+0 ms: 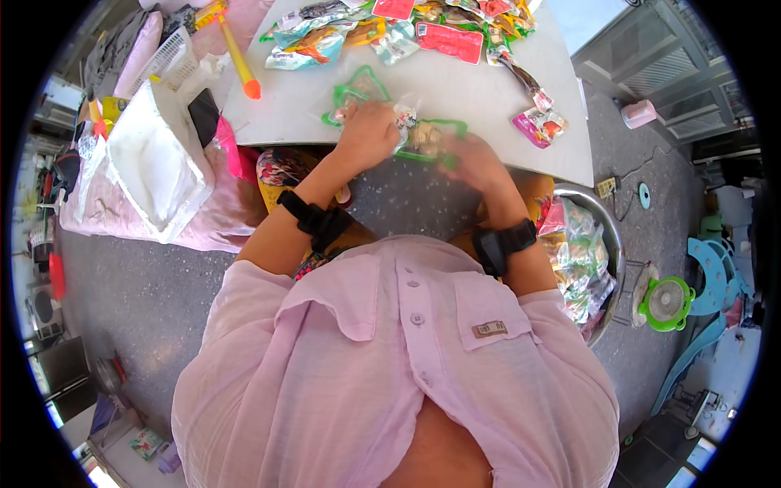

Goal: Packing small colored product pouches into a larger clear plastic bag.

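Note:
At the near edge of the white table [301, 106], my left hand [370, 134] is closed on a clear plastic packet [403, 115] with small pieces inside. Just to the right, a green-edged snack packet [426, 139] overhangs the edge, pale brown food showing through it. My right hand [473, 161] is at that packet's right end, its fingers smeared by motion, so its grip is unclear. Another clear, green-edged packet [358, 88] lies beyond my left hand, partly covered by it.
Several colourful snack packets [449, 42] are heaped along the far side. One pink packet [540, 128] lies at the right. A metal basin [616, 236] full of packets stands by my right arm. On the left are a white foam box [154, 154] and a yellow stick [236, 57].

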`<act>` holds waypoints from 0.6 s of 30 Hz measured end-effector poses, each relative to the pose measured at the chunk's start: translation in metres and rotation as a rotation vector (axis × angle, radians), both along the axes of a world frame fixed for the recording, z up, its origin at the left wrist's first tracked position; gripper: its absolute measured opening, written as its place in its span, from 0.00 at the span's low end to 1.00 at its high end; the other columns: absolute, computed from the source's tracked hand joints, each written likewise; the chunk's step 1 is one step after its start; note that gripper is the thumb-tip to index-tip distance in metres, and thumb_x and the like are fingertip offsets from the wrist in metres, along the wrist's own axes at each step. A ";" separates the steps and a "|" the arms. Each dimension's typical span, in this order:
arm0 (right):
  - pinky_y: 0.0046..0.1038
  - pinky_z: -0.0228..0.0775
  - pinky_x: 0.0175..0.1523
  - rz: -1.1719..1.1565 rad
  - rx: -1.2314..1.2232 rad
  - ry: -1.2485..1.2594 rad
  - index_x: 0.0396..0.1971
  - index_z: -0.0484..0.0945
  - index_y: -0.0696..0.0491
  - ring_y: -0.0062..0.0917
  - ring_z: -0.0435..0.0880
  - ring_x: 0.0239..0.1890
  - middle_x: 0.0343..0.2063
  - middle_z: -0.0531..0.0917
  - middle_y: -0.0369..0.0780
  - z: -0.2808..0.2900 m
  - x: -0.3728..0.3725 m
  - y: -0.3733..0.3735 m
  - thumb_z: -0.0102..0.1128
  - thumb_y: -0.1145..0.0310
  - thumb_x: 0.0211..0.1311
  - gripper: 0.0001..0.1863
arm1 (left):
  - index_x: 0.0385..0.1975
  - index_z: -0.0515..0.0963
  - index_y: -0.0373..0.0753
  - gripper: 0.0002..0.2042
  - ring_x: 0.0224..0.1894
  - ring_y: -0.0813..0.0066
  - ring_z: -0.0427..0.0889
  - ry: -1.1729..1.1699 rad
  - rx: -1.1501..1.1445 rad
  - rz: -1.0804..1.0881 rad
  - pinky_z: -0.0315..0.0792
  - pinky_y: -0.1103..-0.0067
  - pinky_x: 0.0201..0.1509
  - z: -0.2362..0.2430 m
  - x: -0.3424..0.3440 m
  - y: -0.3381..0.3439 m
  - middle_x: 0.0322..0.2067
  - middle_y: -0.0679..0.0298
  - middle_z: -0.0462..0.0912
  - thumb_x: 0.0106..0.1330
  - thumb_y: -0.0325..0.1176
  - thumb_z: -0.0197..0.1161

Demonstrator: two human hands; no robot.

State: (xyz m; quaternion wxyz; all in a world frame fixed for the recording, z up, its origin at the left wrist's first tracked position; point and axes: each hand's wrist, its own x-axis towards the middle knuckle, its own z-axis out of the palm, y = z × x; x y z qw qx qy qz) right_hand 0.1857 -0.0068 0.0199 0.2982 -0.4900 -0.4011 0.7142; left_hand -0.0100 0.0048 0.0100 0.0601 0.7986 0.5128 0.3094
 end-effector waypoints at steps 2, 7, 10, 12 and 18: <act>0.17 0.64 0.19 -0.041 -0.010 0.017 0.33 0.66 0.53 0.21 0.73 0.19 0.25 0.73 0.36 -0.001 -0.002 0.001 0.47 0.63 0.50 0.12 | 0.16 0.66 0.35 0.05 0.30 0.60 0.66 -0.005 0.016 0.001 0.54 0.67 0.36 0.002 0.002 -0.002 0.22 0.57 0.68 0.43 0.29 0.44; 0.16 0.63 0.17 -0.157 -0.011 0.079 0.32 0.66 0.55 0.20 0.72 0.16 0.23 0.73 0.36 -0.006 -0.008 0.005 0.47 0.64 0.50 0.12 | 0.25 0.66 0.33 0.08 0.36 0.55 0.65 0.050 -0.081 -0.065 0.56 0.66 0.41 0.017 0.004 -0.009 0.31 0.53 0.69 0.45 0.29 0.45; 0.15 0.63 0.16 -0.206 0.006 0.031 0.32 0.66 0.56 0.20 0.72 0.16 0.22 0.73 0.37 0.003 -0.014 0.003 0.46 0.65 0.50 0.12 | 0.24 0.66 0.34 0.08 0.41 0.56 0.65 0.161 -0.050 -0.003 0.56 0.67 0.43 0.019 0.007 -0.016 0.34 0.55 0.69 0.44 0.29 0.46; 0.16 0.63 0.17 -0.050 0.077 -0.164 0.32 0.65 0.57 0.22 0.72 0.17 0.22 0.73 0.38 0.020 -0.017 -0.002 0.45 0.65 0.51 0.12 | 0.24 0.67 0.34 0.07 0.42 0.57 0.65 0.190 -0.001 -0.001 0.57 0.68 0.43 0.015 0.006 -0.018 0.34 0.56 0.69 0.44 0.29 0.47; 0.21 0.65 0.23 -0.098 0.322 0.043 0.33 0.65 0.56 0.23 0.73 0.22 0.25 0.73 0.39 -0.013 -0.022 0.009 0.43 0.66 0.51 0.11 | 0.24 0.67 0.35 0.07 0.41 0.60 0.66 0.168 0.200 -0.026 0.58 0.69 0.43 0.015 0.009 -0.015 0.33 0.58 0.70 0.44 0.29 0.47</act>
